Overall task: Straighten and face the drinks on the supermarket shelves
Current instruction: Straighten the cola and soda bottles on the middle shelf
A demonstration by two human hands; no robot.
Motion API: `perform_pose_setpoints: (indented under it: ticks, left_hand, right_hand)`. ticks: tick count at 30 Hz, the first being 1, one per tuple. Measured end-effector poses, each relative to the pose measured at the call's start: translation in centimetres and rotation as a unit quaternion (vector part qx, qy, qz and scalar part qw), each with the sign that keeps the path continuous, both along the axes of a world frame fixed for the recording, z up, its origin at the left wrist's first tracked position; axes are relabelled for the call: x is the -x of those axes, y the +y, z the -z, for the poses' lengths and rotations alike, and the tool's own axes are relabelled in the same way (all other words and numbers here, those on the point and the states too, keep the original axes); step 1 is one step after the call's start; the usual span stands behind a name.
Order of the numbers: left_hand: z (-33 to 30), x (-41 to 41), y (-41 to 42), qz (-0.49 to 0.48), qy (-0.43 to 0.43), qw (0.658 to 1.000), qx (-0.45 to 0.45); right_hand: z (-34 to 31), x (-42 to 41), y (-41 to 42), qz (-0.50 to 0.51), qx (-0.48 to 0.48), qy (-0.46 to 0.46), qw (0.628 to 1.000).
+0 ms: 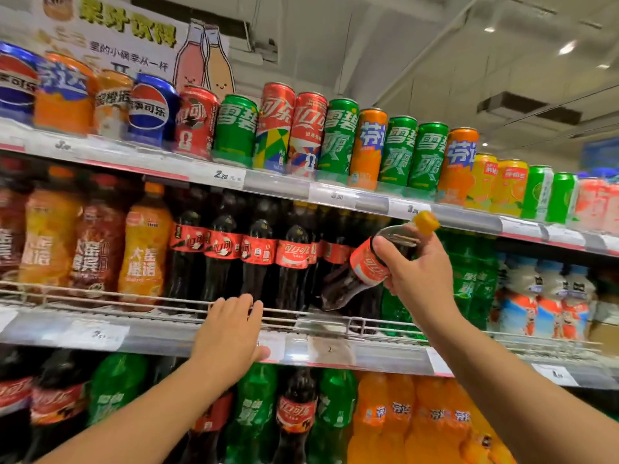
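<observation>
**Cola bottle tipped in hand at the middle shelf**

The right hand (407, 267) has its fingers curled around the shoulder and label of a cola bottle (368, 262), thumb across the front. The bottle is tilted, yellow cap up to the right near the shelf edge above, base down to the left just over the wire rail (134, 301). The left hand (231, 329) lies flat on that rail, fingers straight and close together, holding nothing.

Left of the bottle stand the cola row (254, 252); right of it, green bottles (475, 272).

Risk: swinging the base in could knock the nearest cola over, or catch the rail and loosen the grip.
</observation>
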State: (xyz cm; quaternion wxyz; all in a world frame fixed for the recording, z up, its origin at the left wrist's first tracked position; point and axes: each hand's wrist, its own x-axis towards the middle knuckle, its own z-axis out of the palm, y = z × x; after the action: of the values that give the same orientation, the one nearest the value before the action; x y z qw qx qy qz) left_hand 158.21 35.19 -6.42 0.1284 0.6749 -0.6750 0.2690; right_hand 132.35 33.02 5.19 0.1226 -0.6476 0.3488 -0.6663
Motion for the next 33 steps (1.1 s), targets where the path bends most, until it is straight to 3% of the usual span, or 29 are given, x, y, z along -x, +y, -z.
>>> perform_pose_setpoints:
  ticks: [14, 25, 33]
  left_hand:
    - [-0.3, 2.9, -0.6, -0.085, 0.005, 0.996, -0.023]
    - [0.4, 3.3, -1.0, -0.082, -0.010, 0.996, 0.019]
    - [0.3, 3.4, -0.8, -0.077, -0.003, 0.997, 0.022]
  right_hand:
    - [1.6, -3.5, -4.8, 0.035, -0.065, 0.030, 0.997]
    - [-0.8, -4.0, -8.2, 0.051, -0.122, 0.055, 0.990]
    - [-2.9, -5.3, -9.0, 0.081, -0.105, 0.176, 0.975]
